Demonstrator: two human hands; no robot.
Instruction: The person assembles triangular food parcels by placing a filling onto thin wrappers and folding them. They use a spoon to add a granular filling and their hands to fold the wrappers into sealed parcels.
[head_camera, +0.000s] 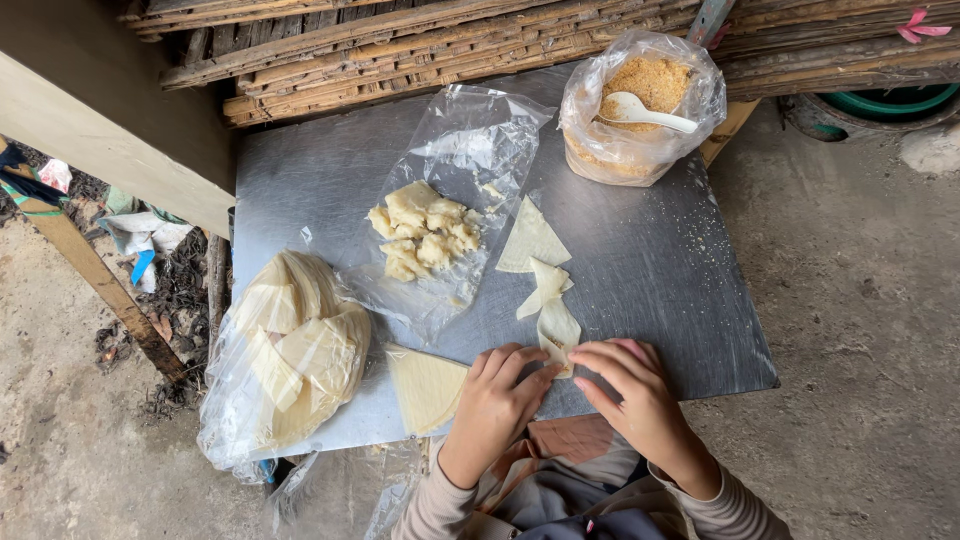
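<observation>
Both hands at lower centre: left hand (497, 398) and right hand (630, 392) pinch a thin pastry wrapper (556, 330) between fingertips on the metal tabletop (660, 270). Looks light, limp, tears easily; best held at the edges. Filling lumps (425, 230) upper left, crumb bag (640, 105) upper right.

3 clear plastic bags on a grey metal sheet. At the far right corner, a rounded bag of brown crumbs (640, 110). In the middle, a flattened bag under pale dough lumps (470, 150). At the left edge, a bulging bag of cream wrappers (285, 360).
</observation>
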